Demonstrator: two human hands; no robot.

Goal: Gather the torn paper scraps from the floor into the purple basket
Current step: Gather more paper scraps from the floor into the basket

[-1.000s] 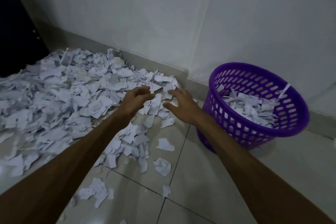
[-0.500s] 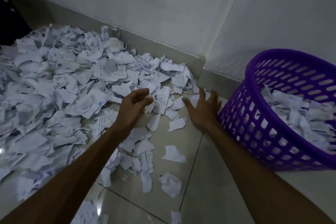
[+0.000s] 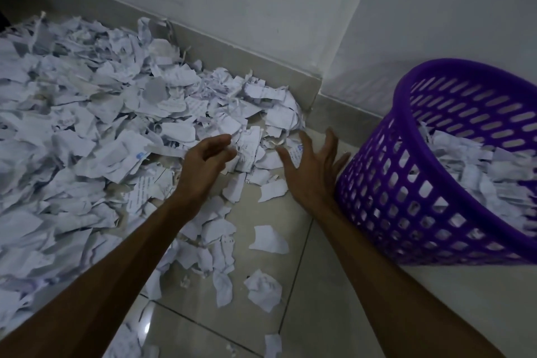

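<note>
Now | both hands empty: left hand [image 3: 203, 158] loosely curled, right hand [image 3: 312, 167] splayed | ragged paper scraps [image 3: 96, 136] | slotted purple basket [image 3: 406, 183]

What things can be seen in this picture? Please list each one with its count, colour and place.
scraps: too many to count, white, heaped on the floor at left and centre, thinning toward the basket
loose scraps: several, white, apart on the tiles below the hands
basket: one, purple, on the floor at right, already holding scraps
floor: one, pale tiles
walls: two, white, meeting in a corner
left hand: one, fingers loosely curled, empty, over the heap's edge
right hand: one, fingers spread, empty, beside the basket
</note>
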